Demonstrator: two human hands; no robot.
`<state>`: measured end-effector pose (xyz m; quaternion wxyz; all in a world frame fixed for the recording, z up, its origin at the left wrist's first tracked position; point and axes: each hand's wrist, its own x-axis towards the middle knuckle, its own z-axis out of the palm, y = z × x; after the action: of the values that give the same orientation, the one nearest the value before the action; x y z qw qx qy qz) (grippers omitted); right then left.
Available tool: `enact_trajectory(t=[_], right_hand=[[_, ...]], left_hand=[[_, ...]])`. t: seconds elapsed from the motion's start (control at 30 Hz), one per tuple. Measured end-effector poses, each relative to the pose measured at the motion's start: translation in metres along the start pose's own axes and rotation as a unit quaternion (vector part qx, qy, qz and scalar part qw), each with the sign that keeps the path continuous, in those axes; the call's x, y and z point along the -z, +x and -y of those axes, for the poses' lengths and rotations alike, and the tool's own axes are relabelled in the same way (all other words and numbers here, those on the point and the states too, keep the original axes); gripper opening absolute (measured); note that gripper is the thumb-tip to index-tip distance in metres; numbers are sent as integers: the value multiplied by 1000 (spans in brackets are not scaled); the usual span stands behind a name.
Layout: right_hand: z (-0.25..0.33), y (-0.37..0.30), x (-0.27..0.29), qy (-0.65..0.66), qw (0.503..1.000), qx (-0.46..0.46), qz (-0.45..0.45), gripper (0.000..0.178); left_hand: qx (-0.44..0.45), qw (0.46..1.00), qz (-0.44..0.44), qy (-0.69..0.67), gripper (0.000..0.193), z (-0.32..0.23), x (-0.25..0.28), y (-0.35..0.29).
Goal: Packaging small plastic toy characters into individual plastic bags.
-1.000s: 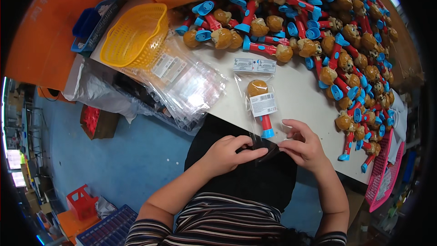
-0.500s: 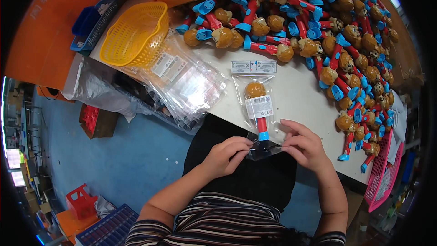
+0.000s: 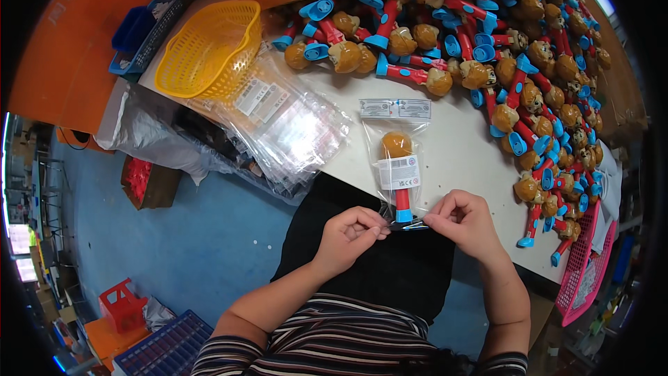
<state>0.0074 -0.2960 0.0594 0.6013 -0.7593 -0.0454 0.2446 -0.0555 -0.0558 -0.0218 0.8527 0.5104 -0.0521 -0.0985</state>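
A clear plastic bag (image 3: 413,129) lies at the table's front edge with its printed header strip pointing away from me. Inside it is a toy figure (image 3: 396,145) with a brown round head, a red shaft and a blue base, partly covered by a white label. My left hand (image 3: 352,235) pinches the near left corner of the bag. My right hand (image 3: 462,220) pinches the near right corner between thumb and fingers. The bag's near end is gathered and folded just below the blue base.
Many similar toy figures (image 3: 518,90) are heaped along the back and right. Flat labelled bags (image 3: 292,122) are stacked at the left beside a yellow basket (image 3: 202,49). A blue bin (image 3: 149,35) stands far left; a pink basket (image 3: 581,271) is at the right edge.
The loose near flap of the bag has been folded up toward the blue base. Both hands stay on its corners, and the bag has shifted slightly nearer.
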Motion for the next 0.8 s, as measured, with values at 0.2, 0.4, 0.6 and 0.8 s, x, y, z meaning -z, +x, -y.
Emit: enact_trajectory(t=[0.2, 0.4, 0.6, 0.8], right_hand=[[1, 3, 2, 98, 994, -25, 31, 16], [15, 5, 1, 91, 992, -75, 44, 21], [13, 7, 1, 2, 996, -74, 48, 12], [18, 6, 3, 19, 994, -93, 50, 14]], left_hand=[[74, 995, -29, -55, 9, -11, -13, 1], [46, 997, -56, 8, 8, -8, -9, 5], [37, 996, -78, 11, 7, -10, -9, 4], [13, 995, -98, 33, 7, -8, -9, 3]])
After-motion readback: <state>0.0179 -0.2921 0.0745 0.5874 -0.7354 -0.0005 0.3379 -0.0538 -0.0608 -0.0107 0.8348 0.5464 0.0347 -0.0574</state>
